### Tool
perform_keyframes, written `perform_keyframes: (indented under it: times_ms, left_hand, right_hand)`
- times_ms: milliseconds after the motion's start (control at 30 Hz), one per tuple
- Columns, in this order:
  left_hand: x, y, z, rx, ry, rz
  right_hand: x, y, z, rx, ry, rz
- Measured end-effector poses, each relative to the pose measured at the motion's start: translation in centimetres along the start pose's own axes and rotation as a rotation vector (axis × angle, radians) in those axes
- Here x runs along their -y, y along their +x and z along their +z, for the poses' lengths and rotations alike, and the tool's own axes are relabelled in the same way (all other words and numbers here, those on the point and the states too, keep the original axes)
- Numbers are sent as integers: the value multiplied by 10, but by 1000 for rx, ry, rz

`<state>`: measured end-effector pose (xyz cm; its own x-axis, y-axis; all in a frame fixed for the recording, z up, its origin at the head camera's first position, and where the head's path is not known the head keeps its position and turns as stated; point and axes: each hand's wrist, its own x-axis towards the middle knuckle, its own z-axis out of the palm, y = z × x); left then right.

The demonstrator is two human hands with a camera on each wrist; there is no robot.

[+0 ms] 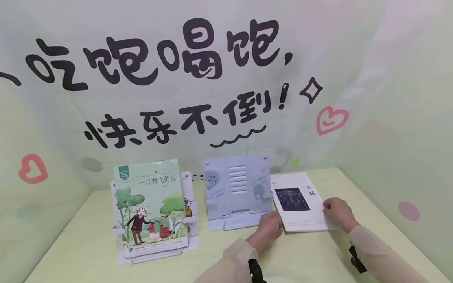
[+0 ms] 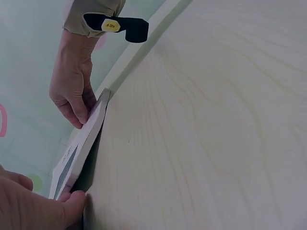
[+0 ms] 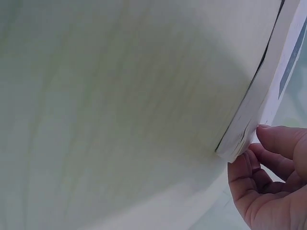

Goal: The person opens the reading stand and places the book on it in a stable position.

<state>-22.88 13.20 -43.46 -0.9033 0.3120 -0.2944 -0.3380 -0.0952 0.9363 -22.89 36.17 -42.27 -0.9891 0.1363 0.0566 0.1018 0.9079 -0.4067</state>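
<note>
A white book (image 1: 316,220) with a dark square picture on its cover lies on the right of the table. At its near left corner, my left hand (image 1: 269,228) grips the edge; in the left wrist view the thumb (image 2: 74,206) is against the book's side, with a dark gap under the book. My right hand (image 1: 339,212) pinches the right edge, thumb on top and curled fingers (image 3: 247,182) below in the right wrist view. Just left of the left hand stands a lilac-blue bookstand (image 1: 212,188) with a wire ledge, holding no book.
To the left, a second bookstand (image 1: 192,232) holds a green picture book (image 1: 152,204) with a cat on its cover. A pale wood-grain table (image 1: 198,263) lies beneath everything. Behind it hangs a printed cloth backdrop (image 1: 141,106) with black lettering.
</note>
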Motion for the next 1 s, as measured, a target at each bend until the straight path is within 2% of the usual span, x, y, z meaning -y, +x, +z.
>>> perform_keyframes:
  times_ms: [233, 367, 533, 633, 800, 1000]
  left_hand:
    - [2, 5, 1, -22, 3, 55]
    - [5, 6, 2, -29, -9, 92]
    - [8, 2, 3, -15, 54, 160]
    - [9, -1, 4, -2, 110, 225]
    - [8, -7, 6, 37, 143, 307]
    - [11, -13, 7, 90, 163, 389]
  right_hand:
    - [-8, 0, 8, -28, 34, -45]
    - [-5, -3, 6, -6, 35, -24]
    - [-5, -7, 4, -8, 48, -8]
    - [-9, -10, 2, -5, 127, 30]
    - [-13, -10, -2, 51, 338, 153]
    - [-19, -7, -1, 65, 435, 232]
